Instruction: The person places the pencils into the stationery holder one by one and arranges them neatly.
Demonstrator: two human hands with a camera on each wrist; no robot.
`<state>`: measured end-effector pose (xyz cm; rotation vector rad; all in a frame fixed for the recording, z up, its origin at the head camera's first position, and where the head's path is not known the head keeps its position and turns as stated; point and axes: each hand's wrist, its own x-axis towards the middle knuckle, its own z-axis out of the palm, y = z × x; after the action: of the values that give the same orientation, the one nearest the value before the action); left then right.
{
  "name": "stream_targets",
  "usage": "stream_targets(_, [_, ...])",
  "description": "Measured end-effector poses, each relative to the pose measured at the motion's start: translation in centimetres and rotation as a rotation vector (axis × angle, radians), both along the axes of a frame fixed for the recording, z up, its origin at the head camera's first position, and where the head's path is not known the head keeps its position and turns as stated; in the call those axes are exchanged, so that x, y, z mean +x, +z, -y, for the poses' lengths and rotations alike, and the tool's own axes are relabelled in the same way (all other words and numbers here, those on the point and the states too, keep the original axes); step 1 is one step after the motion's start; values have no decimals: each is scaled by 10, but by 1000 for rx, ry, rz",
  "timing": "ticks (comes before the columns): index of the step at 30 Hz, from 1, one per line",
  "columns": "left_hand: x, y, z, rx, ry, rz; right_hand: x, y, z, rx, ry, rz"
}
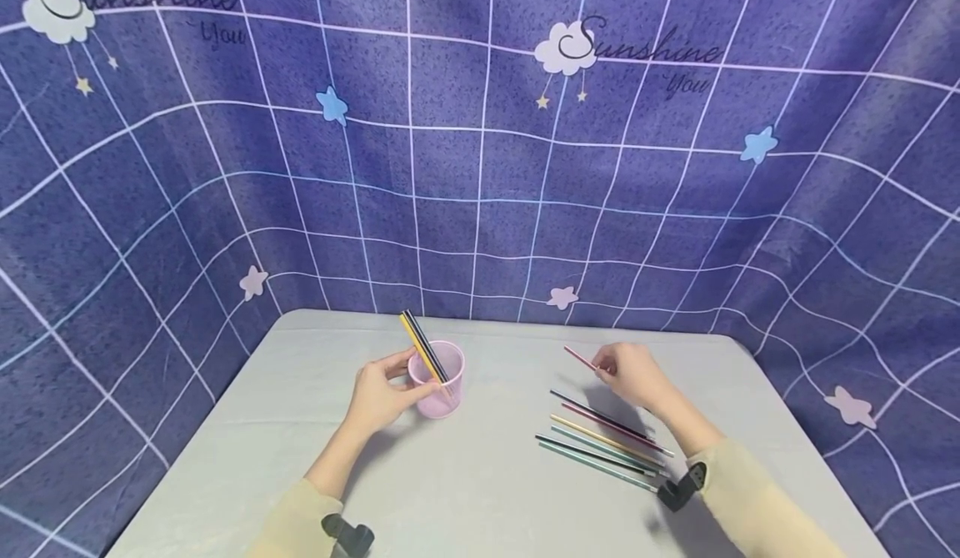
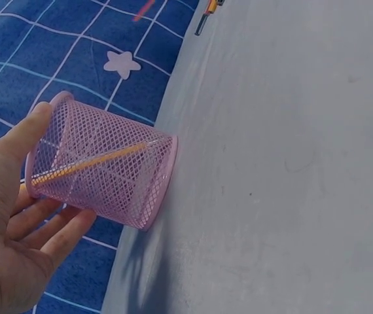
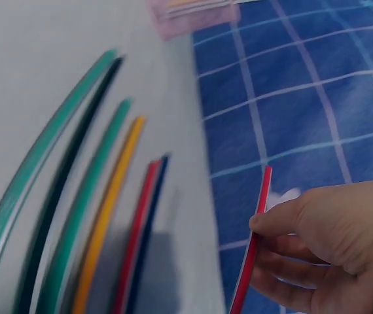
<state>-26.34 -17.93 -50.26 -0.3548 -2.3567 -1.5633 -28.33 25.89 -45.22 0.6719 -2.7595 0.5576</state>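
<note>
My left hand [image 1: 381, 395] holds a pink mesh pencil cup [image 1: 437, 408] by its rim, thumb on one side and fingers on the other. Inside the cup lean a yellow pencil [image 1: 413, 333] and dark pencils [image 1: 423, 339], their upper ends sticking out. In the left wrist view the yellow pencil [image 2: 101, 159] shows slantwise through the mesh [image 2: 118, 127]. Above the table at the right, my right hand [image 1: 632, 372] pinches a red pencil [image 1: 579, 358] between thumb and fingers. The right wrist view shows that red pencil [image 3: 263, 190] tilted, apart from the others.
Several pencils lie roughly side by side on the grey table [image 1: 480, 475], near my right forearm: a yellow pencil [image 1: 592, 430], green pencils [image 1: 592, 465], a red one and dark ones. A blue gridded curtain [image 1: 480, 166] hangs behind the table's far edge.
</note>
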Motion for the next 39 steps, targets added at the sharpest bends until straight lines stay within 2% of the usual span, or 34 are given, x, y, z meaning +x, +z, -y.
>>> stream_targets(6, [0, -1, 1, 9, 3, -2, -2, 24, 27, -109, 4, -18])
stream_targets(11, [-1, -1, 0, 10, -15, -5, -2, 39, 50, -187, -28, -4])
stream_targets(18, [-1, -1, 0, -3, -8, 7, -3, 67, 88, -309, -18, -74])
stream_targets(24, [-2, 0, -2, -13, -5, 0, -8, 91, 120, -448, 32, -153])
stream_targets(30, [-2, 1, -1, -10, -10, 6, -14, 107, 151, -572, 82, -207])
stream_targets(34, [-2, 1, 0, -17, -3, 4, -14, 115, 167, -636, 158, -216])
stream_targets(39, [-2, 0, 1, -36, -5, -16, -14, 116, 182, -665, 238, -172])
